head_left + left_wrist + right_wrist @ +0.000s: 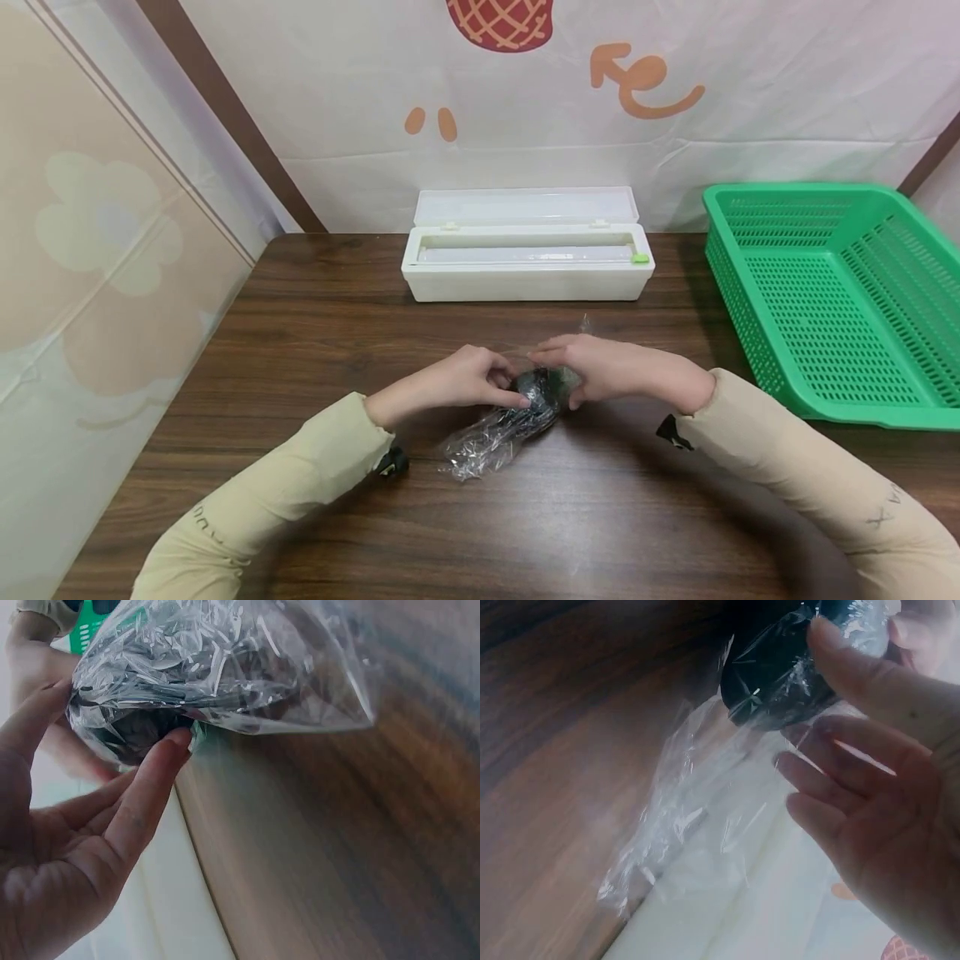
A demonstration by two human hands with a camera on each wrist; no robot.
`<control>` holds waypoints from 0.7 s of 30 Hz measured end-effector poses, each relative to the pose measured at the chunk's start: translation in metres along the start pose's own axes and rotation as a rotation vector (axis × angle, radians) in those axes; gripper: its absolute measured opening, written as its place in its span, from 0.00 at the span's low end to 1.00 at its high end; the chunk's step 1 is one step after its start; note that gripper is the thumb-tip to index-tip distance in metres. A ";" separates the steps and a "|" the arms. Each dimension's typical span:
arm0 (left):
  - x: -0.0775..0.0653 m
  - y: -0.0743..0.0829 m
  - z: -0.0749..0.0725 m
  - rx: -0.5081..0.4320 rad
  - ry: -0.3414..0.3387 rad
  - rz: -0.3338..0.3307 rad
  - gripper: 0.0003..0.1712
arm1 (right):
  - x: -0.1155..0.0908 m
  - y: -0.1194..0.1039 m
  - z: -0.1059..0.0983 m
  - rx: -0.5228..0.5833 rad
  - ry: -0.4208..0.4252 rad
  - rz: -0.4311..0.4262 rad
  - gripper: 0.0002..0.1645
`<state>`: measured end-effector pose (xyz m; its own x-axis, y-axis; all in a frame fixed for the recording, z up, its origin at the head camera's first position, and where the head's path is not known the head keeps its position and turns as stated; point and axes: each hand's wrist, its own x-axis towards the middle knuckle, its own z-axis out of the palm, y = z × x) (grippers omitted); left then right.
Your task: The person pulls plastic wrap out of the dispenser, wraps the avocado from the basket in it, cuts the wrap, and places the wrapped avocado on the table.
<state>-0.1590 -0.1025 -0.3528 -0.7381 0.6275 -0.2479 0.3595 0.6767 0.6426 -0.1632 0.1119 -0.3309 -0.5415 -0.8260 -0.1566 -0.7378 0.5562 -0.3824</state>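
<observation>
A dark, rounded object lies at mid-table, wrapped in crinkled clear plastic film. In the right wrist view the dark object looks blackish green and smooth; its kind cannot be told. My left hand holds its left side, thumb on the near side and fingers on the far side. From the right, my right hand grips it between thumb and fingers. Loose film spreads from one end in the left wrist view. More film trails from the other end in the right wrist view.
Behind the hands stands a white cling film box, its clear lid raised, with a roll inside and a green slider on its edge. A green plastic basket sits at the right. A printed cloth hangs behind the wooden table.
</observation>
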 end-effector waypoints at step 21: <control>-0.007 0.005 0.010 -0.222 0.042 -0.234 0.29 | -0.030 0.015 0.021 0.228 0.194 0.002 0.13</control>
<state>-0.1467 -0.0995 -0.3556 -0.8108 0.4454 -0.3798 0.0479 0.6972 0.7153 -0.1497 0.1435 -0.3514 -0.6263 -0.7795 0.0113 -0.6391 0.5051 -0.5800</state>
